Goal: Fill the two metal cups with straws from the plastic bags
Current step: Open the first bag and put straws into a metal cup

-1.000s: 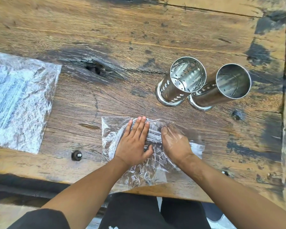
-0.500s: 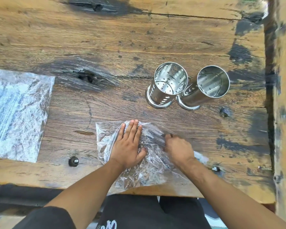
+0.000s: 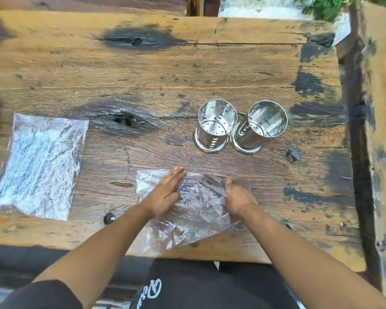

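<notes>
While my left hand [image 3: 165, 195] pressed flat on the near bag [image 3: 194, 217], my right hand [image 3: 236, 197] pinched the straws [image 3: 211, 185] inside; best drawn out level, toward both empty cups [image 3: 217, 126] standing beyond.

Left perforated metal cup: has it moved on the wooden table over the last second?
No. The left perforated metal cup still stands at the same spot between the dark knot hole and the black bolt head; only the camera shifted.
</notes>
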A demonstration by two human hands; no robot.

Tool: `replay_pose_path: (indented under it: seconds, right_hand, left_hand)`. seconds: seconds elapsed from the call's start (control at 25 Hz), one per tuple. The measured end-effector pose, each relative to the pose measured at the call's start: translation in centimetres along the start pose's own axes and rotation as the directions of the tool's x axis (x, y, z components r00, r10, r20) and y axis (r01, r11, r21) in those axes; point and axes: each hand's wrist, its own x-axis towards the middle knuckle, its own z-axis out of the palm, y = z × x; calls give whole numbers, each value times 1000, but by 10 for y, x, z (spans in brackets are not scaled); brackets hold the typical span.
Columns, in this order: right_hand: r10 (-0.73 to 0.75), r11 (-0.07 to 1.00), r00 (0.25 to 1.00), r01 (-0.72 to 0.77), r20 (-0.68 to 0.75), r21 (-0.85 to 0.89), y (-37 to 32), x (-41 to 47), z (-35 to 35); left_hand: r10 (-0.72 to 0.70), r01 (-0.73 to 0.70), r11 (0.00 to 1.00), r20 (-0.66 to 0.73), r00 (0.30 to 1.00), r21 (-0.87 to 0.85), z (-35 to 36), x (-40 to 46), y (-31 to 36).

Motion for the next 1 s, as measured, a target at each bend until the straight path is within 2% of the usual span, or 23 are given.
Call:
replay_pose_path:
  seconds: [0.08, 0.12, 0.2, 0.28, 0.36, 0.52, 0.6, 0.68, 0.76, 0.88, 1.0]
  right_hand:
    - [4, 1000, 1000, -4, -6, 28, 1, 1, 1]
    - [6, 999, 1000, -5, -17, 46, 2, 1, 1]
    - [2, 998, 1000, 0, -29, 65, 3, -1, -2]
    - [-42, 999, 999, 42, -21, -8, 7, -4, -6]
    - [-57, 997, 998, 55, -31, -60, 13, -11, -17]
    - [28, 988, 995, -42, -97, -147, 32, -26, -47]
    - [64, 989, 985, -84, -159, -121, 40, -34, -66]
    - [73, 996, 962, -83, -262, -25, 44, -41, -87]
    - [72, 989, 923, -18, -377, 145, 43, -47, -108]
    - [94, 884, 837, 179, -539, 432, 31, -51, -143]
    - [187, 758, 774, 278, -605, 590, 18, -52, -176]
  left_hand:
    - [-61, 63, 998, 51, 997, -32, -6, -5, -2]
    - [-82, 82, 997, 84, 993, 10, -5, -6, -2]
    - [-73, 51, 978, 106, 992, 202, 0, -6, -2]
    - [-22, -15, 919, 89, 996, 395, 9, -4, -3]
    - [-24, -17, 864, 74, 997, 504, 16, -1, -2]
    - [-115, 99, 824, -6, 993, 557, 28, 6, 3]
    - [-162, 146, 821, -20, 987, 552, 30, 9, 8]
    - [-194, 178, 816, -29, 981, 551, 30, 12, 14]
    - [-208, 192, 803, -36, 977, 564, 31, 12, 18]
    - [-232, 221, 781, -58, 971, 583, 37, 13, 24]
    - [-236, 231, 756, -74, 969, 612, 33, 20, 33]
